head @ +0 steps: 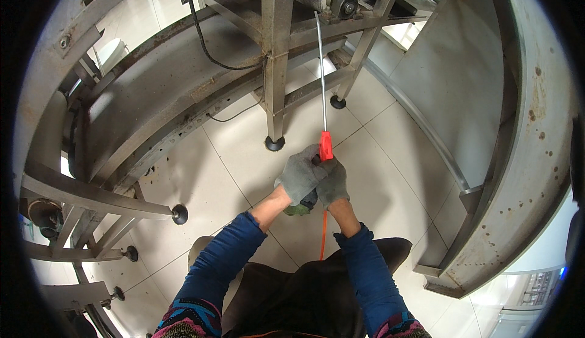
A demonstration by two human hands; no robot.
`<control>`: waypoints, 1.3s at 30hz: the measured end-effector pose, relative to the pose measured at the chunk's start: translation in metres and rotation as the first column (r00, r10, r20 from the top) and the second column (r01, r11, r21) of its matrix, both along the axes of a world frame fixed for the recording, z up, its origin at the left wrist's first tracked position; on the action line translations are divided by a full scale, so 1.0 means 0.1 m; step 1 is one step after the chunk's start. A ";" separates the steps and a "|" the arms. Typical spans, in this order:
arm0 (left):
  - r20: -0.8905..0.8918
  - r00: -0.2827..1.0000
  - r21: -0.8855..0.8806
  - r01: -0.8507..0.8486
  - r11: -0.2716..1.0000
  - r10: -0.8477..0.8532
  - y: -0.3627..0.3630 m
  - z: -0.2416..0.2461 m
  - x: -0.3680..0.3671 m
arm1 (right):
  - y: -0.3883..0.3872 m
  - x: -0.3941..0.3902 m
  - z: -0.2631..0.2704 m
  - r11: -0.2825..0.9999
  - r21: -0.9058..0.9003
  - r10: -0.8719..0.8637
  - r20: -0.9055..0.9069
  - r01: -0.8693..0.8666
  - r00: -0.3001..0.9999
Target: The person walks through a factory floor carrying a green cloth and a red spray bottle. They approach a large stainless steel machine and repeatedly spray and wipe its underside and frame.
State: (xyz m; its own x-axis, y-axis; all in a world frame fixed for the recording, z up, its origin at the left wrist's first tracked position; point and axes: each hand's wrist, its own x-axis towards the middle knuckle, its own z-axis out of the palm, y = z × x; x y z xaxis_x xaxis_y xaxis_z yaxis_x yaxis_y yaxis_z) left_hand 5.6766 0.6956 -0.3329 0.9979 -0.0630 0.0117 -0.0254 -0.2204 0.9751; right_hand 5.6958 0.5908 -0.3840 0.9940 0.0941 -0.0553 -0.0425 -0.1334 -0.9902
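An air blow gun (326, 146) with a red body and a long thin metal nozzle is held between my hands, above the tiled floor. My left hand (301, 173), in a grey glove, closes around its lower body; my right hand (332, 180), gloved alike, grips it from the other side. The nozzle's bent tip lies in view by a roller bearing (343, 6) on a metal frame; whether they touch, I cannot tell. An orange air hose (324, 237) runs down from the gun. A dark and green cloth-like thing (299, 208) shows partly under my hands.
A stained steel machine frame (276, 55) stands ahead, on black levelling feet (274, 143). A black cable (201, 41) hangs along it. More frame legs and feet (179, 214) are at the left. A curved-looking metal beam and panel (525, 155) stand at the right.
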 end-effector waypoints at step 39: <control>0.042 0.998 -0.051 0.051 0.997 -0.049 0.10 -0.33 0.14 | 0.10 0.08 0.01 0.886 -0.462 0.032 0.141 0.038 0.989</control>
